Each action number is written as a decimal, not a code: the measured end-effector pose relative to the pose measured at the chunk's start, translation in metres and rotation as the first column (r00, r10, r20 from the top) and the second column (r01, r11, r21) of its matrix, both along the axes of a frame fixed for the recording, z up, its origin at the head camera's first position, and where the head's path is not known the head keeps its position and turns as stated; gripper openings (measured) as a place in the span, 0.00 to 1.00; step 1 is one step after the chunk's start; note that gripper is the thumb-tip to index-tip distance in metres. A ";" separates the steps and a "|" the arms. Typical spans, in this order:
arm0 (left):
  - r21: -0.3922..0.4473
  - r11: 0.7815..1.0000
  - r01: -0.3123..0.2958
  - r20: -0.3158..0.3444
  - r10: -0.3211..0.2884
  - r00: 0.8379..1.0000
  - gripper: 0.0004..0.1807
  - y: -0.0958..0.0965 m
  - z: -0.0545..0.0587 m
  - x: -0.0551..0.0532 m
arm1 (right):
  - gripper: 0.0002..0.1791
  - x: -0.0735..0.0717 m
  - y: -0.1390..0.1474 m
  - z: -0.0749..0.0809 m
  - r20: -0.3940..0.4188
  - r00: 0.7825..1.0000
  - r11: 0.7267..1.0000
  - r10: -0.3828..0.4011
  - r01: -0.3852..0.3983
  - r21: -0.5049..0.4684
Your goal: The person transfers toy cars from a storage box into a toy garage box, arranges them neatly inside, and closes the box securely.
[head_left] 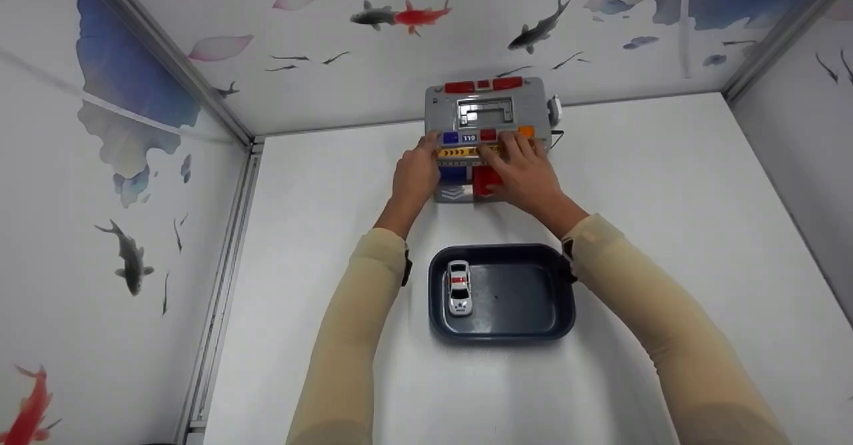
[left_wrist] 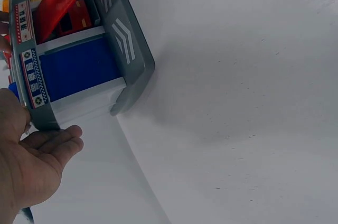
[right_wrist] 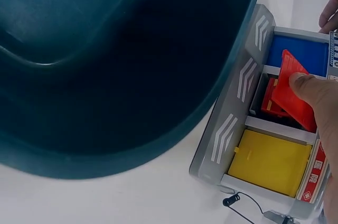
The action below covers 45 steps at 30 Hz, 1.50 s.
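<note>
A grey toy garage (head_left: 533, 108) stands against the back wall. Its front has a blue door (right_wrist: 311, 53), a red door (right_wrist: 289, 94) swung partly outward and a yellow door (right_wrist: 270, 161). Behind the red one, a red toy vehicle (right_wrist: 272, 102) is partly visible. My right hand (head_left: 530, 175) has its fingers on the garage's top, while its thumb touches the red door. At the garage's left end, my left hand (head_left: 416, 173) touches the edge; in the left wrist view, several of its fingers are bent loosely beside the wall.
In front of the garage sits a dark blue tray (head_left: 501, 336) with a white toy car (head_left: 460, 292) along its left side. Its rim fills much of the right wrist view. A thin black cord (right_wrist: 248, 196) hangs at the garage's right end. Fish-patterned walls surround the white table (head_left: 313, 232).
</note>
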<state>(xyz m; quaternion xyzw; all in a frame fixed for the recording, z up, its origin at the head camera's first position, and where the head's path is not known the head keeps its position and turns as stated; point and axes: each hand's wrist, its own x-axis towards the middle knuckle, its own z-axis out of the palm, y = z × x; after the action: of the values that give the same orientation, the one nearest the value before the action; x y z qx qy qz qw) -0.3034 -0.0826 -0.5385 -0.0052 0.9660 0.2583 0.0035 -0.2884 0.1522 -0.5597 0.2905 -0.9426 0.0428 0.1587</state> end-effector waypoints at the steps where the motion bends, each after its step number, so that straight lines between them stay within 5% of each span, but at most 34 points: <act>1: 0.001 1.000 0.001 -0.002 -0.001 1.000 0.27 0.001 0.000 0.000 | 0.46 0.000 0.000 0.000 0.000 1.000 1.000 -0.003 0.003 0.005; 19: 0.000 1.000 0.025 0.030 -0.025 0.999 0.27 0.001 0.005 -0.001 | 0.51 -0.010 -0.007 -0.012 0.055 0.996 0.996 -0.069 0.066 0.059; 27: 0.064 0.996 0.056 0.055 -0.059 0.997 0.27 -0.010 0.011 -0.006 | 0.53 -0.014 -0.010 -0.010 0.071 0.996 0.997 -0.055 0.051 0.062; 38: 0.181 0.983 -0.011 0.083 -0.004 0.997 0.25 -0.018 0.016 -0.011 | 0.54 -0.014 -0.014 -0.011 0.112 0.991 0.996 -0.071 0.065 0.058; 45: 0.177 0.984 -0.030 0.075 0.017 0.997 0.25 -0.014 0.016 -0.013 | 0.53 -0.013 -0.014 -0.010 0.096 0.991 0.993 -0.095 0.088 0.080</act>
<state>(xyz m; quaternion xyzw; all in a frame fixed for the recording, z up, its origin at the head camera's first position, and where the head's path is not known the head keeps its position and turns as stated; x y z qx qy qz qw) -0.3161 -0.0966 -0.5223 -0.0260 0.9381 0.3434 0.0362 -0.3017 0.1385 -0.5696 0.2503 -0.9627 0.0142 0.1020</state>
